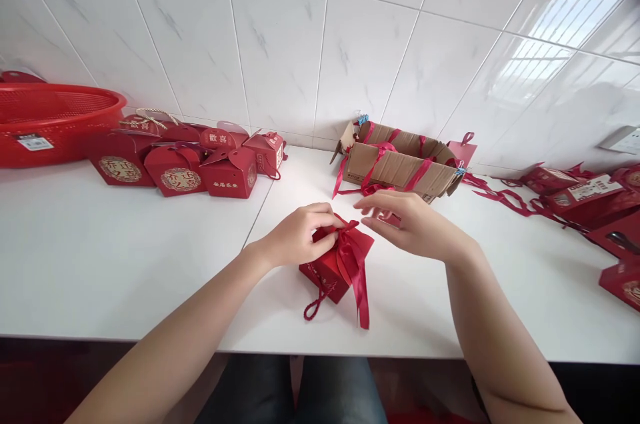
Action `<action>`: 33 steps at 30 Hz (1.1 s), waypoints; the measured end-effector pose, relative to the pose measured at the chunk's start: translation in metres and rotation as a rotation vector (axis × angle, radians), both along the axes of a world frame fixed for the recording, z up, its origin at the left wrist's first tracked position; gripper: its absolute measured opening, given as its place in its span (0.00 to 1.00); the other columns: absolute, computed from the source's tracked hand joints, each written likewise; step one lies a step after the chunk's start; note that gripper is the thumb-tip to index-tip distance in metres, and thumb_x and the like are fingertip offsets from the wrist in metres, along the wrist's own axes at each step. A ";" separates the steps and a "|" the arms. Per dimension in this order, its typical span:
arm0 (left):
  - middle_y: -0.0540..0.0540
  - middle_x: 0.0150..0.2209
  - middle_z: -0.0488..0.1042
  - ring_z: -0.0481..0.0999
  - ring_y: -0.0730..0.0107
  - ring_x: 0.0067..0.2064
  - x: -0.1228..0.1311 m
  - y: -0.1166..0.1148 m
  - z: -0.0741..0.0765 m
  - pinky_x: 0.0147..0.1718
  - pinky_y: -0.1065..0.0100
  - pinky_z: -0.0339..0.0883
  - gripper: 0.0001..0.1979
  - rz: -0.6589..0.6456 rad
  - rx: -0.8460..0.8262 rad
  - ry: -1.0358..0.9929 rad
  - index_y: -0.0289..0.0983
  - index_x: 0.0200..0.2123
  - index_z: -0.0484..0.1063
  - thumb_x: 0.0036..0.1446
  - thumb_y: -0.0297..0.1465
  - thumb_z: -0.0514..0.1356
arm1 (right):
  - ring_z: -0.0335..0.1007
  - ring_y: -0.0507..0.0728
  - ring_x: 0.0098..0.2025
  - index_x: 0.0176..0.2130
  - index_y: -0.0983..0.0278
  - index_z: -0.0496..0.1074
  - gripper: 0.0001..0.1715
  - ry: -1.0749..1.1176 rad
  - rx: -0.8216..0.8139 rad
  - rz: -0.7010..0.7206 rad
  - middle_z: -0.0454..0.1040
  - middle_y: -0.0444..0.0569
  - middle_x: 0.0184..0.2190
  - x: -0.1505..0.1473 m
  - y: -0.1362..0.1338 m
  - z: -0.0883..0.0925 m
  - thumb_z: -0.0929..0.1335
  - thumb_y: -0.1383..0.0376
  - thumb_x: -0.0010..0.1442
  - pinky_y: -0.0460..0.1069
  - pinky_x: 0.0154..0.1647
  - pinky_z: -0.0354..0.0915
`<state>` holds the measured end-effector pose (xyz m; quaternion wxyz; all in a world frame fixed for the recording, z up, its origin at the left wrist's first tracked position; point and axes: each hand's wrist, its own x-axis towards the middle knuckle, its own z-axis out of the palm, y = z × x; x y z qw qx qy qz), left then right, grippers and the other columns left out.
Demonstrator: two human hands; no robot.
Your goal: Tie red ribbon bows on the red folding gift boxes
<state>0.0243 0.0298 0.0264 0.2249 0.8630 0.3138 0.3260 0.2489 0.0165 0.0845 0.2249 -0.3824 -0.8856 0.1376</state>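
Note:
A small red gift box [327, 274] sits on the white table in front of me, with a red cord loop hanging off its lower left side. On its top a red satin ribbon [356, 271] is tied, its tails hanging down the right side. My left hand [307, 234] pinches the ribbon at the knot, thumb and fingers together over the box top. To the right of the knot, my right hand [400, 221] hovers with fingers apart and nothing in them.
A cardboard box [385, 167] draped with red ribbons stands behind. Several red gift boxes [233, 174] and a red plastic basket [65, 134] are at the left. More red boxes [583, 201] and loose ribbons [505, 199] lie at the right. A tiled wall rises behind.

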 end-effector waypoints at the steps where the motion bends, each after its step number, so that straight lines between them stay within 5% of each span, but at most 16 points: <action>1: 0.48 0.34 0.70 0.70 0.74 0.33 0.000 -0.001 0.001 0.33 0.72 0.65 0.12 0.004 0.010 0.001 0.38 0.40 0.75 0.56 0.25 0.54 | 0.73 0.55 0.39 0.47 0.59 0.72 0.15 0.025 -0.019 0.066 0.75 0.48 0.43 -0.003 0.004 0.003 0.64 0.61 0.61 0.49 0.37 0.69; 7: 0.48 0.31 0.71 0.69 0.71 0.33 0.001 -0.002 0.002 0.34 0.69 0.65 0.06 0.035 0.010 -0.014 0.37 0.34 0.73 0.56 0.27 0.55 | 0.72 0.55 0.43 0.46 0.57 0.71 0.16 -0.009 -0.107 0.282 0.75 0.44 0.43 -0.013 0.016 0.003 0.64 0.68 0.59 0.51 0.44 0.69; 18: 0.50 0.30 0.69 0.67 0.74 0.31 0.001 -0.003 0.003 0.32 0.71 0.62 0.03 0.056 0.047 0.010 0.37 0.31 0.68 0.55 0.26 0.55 | 0.69 0.52 0.31 0.47 0.57 0.69 0.18 -0.132 -0.118 0.261 0.74 0.42 0.32 -0.007 0.018 -0.005 0.63 0.73 0.58 0.47 0.31 0.64; 33: 0.51 0.27 0.68 0.66 0.73 0.31 -0.016 0.002 0.012 0.31 0.71 0.60 0.04 0.077 0.114 0.123 0.37 0.26 0.66 0.51 0.25 0.57 | 0.63 0.50 0.28 0.50 0.51 0.73 0.27 -0.272 -0.149 0.375 0.70 0.45 0.33 -0.002 0.012 -0.002 0.58 0.75 0.62 0.47 0.28 0.59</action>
